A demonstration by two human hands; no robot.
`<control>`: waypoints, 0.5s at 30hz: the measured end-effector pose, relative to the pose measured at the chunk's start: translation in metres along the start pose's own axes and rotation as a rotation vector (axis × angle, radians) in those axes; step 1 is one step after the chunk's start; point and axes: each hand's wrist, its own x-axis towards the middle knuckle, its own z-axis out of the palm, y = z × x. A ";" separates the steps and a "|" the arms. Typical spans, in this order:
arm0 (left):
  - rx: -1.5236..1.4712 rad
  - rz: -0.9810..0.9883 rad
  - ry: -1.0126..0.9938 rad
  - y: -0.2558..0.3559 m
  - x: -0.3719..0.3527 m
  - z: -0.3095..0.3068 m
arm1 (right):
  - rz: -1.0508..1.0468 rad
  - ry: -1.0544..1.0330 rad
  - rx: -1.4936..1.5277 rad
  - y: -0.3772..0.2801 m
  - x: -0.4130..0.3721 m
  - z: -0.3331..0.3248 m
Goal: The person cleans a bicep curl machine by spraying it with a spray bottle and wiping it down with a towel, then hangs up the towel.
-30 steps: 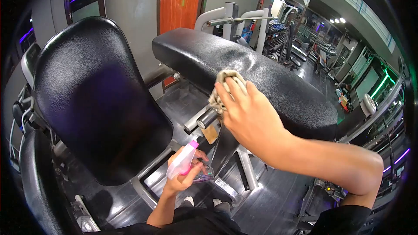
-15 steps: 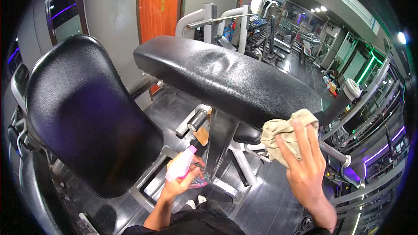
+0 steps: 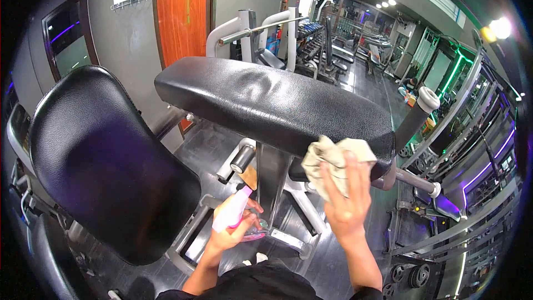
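Left hand (image 3: pixel 223 238), grasping a tilted spray bottle (image 3: pixel 231 211), pink end upward; right hand (image 3: pixel 347 205), fingers spread on a crumpled cloth (image 3: pixel 319 164) at the near edge of a black pad (image 3: pixel 250 97), toward its right end, cloth-to-pad contact unclear. Left of the pad, a black backrest (image 3: pixel 100 144). Beyond the pad, a metal bar (image 3: pixel 261 29); farther back, racked dumbbells (image 3: pixel 312 29)

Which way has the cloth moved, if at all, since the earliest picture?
Yes. Judged against the long black pad, the cloth under the right hand has shifted right, from midway along the near side to close to the pad's right end.
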 end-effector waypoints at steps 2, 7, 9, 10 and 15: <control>-0.025 0.009 0.008 -0.001 0.000 -0.003 | -0.074 0.083 -0.053 -0.009 0.015 0.016; 0.010 0.026 0.034 -0.003 -0.002 -0.008 | -0.152 0.169 0.070 -0.028 0.054 0.040; -0.027 0.033 0.045 -0.005 -0.002 -0.007 | -0.187 0.160 0.115 -0.030 0.066 0.046; -0.067 0.036 0.056 -0.005 -0.002 -0.006 | -0.222 0.146 0.159 -0.030 0.071 0.047; -0.036 0.030 0.058 -0.005 -0.003 -0.004 | -0.345 -0.003 0.331 -0.033 0.085 0.057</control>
